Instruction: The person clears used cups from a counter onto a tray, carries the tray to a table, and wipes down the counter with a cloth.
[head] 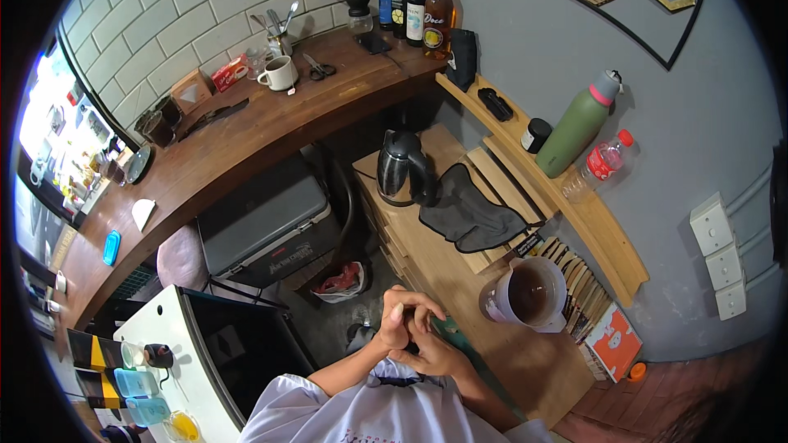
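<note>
My left hand (397, 323) and my right hand (438, 351) meet in front of my chest. Their fingers cross loosely and overlap, so some fingertips are hidden; no object shows between them. To the right of the hands, a translucent plastic pitcher (490, 301) of brown liquid stands on the wooden cabinet top (523, 369). Farther back on that cabinet is a black electric kettle (400, 166). A dark grey cloth (471, 212) lies beside it, over wooden slats (492, 258).
A narrow wall shelf (606, 246) holds a green flask (578, 126) and a plastic bottle (597, 166). Books (569, 286) line the cabinet's right edge. The curved wooden counter (246, 129) carries a white mug (281, 72) and scissors (320, 67). Below stands a grey cooler box (265, 215).
</note>
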The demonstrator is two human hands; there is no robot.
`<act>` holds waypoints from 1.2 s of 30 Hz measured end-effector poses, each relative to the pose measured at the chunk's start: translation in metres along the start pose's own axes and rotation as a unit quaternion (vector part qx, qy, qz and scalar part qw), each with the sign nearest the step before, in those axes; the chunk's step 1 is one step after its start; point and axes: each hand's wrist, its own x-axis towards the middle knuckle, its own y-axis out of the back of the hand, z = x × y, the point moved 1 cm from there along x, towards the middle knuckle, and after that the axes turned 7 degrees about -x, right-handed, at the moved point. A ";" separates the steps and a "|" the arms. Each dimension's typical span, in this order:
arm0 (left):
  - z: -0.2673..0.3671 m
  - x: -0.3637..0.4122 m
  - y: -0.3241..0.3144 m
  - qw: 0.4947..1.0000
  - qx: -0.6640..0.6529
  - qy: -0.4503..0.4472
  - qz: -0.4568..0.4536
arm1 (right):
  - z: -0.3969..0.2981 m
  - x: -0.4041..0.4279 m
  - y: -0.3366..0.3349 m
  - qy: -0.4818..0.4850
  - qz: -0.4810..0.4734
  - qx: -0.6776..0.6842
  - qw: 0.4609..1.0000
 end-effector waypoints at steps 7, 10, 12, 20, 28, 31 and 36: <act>-0.013 0.001 0.010 0.998 0.019 0.011 0.051 | 0.002 0.011 0.015 0.012 0.029 0.001 1.000; -0.019 0.007 0.021 0.995 0.069 0.027 0.059 | -0.001 0.018 0.031 -0.016 0.075 0.035 0.996; -0.020 0.012 0.025 0.997 0.071 0.026 0.035 | 0.004 0.012 0.033 -0.034 0.046 0.070 0.996; -0.046 0.003 0.000 0.983 -0.032 0.113 -0.138 | 0.027 0.009 0.012 -0.070 0.045 0.084 0.993; -0.069 -0.002 0.003 0.997 0.006 0.063 -0.043 | 0.025 0.014 0.024 0.024 0.160 0.066 0.985; -0.056 0.001 -0.005 0.996 0.037 0.082 -0.006 | 0.037 0.007 0.022 -0.047 0.050 0.075 0.995; -0.060 -0.005 0.002 0.993 0.029 0.114 0.016 | 0.041 0.009 0.020 -0.071 0.134 0.067 0.986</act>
